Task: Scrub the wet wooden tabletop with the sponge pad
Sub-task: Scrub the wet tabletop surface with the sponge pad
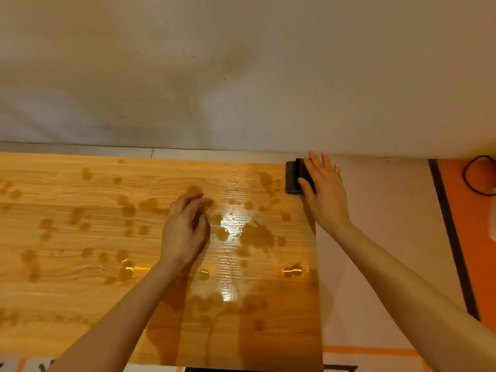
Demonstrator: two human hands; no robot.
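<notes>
Right hand (323, 189) is pressing the dark rectangular sponge pad (294, 178) under straight fingers; left hand (185, 232) is hovering, fingertips over the wet wooden tabletop (80, 291).

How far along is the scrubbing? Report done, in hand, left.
Done: tabletop wetted; drops and puddles cover it. In hand: right hand presses the sponge pad at the far right corner; left hand holds nothing. Left: apparently scrubbing nearly the whole top.
</notes>
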